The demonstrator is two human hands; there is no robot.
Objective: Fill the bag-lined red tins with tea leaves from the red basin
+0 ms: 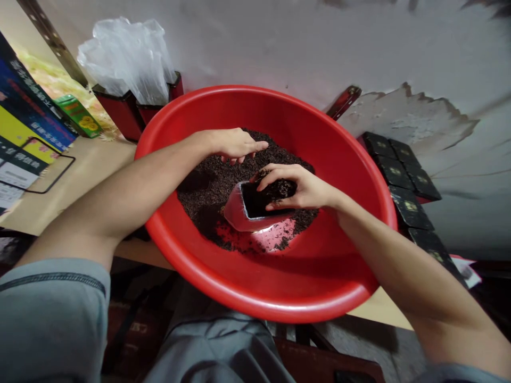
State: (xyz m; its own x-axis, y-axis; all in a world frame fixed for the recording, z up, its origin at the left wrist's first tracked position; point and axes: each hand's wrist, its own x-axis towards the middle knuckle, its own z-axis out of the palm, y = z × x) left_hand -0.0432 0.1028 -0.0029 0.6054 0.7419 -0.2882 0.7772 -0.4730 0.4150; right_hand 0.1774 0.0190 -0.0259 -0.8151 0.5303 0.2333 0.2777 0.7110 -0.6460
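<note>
Dark loose tea leaves [223, 181] cover much of the bottom of a big red basin [335, 271]. Among them stands a square container lined with a clear plastic bag [239, 213], tilted, its inside dark. My right hand [297, 186] is at the mouth of this container, fingers curled around a clump of tea leaves. Further back, my left hand [235, 144] hovers over the heap with its fingers stretched out, and nothing shows in it. Bare red basin floor with scattered bits lies just in front of the container.
Behind the basin on the left stand red tins [122, 111], one holding clear plastic bags [130, 58]. Several black-topped tins [399, 165] line the right side. Printed boxes [27, 122] and a small green box [80, 114] are at the left. A peeling wall [279, 42] rises behind.
</note>
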